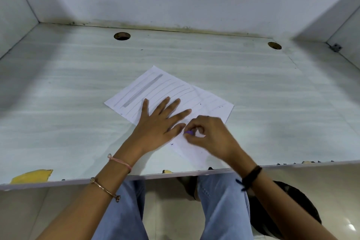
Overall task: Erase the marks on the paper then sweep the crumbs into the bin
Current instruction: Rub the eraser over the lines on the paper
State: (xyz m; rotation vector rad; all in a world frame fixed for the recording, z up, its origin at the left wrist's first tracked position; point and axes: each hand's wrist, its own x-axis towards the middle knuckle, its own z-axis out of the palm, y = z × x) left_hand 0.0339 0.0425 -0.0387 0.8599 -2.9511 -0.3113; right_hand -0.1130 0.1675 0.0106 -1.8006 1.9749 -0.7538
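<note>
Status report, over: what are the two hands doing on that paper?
Left hand flat, pinning the paper. Right hand pinches purple eraser against it. Thick grey mark unerased. Nothing in the way.

white paper (210,101) w/ grey lines, purple eraser (189,132), blue jeans (220,200)

no readable text; paper (171,91) bears only pencil lines, grey bar.

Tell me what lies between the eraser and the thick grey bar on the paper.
The left hand lies flat on the paper, directly between the eraser pinched in the right hand and the grey bar.
</note>
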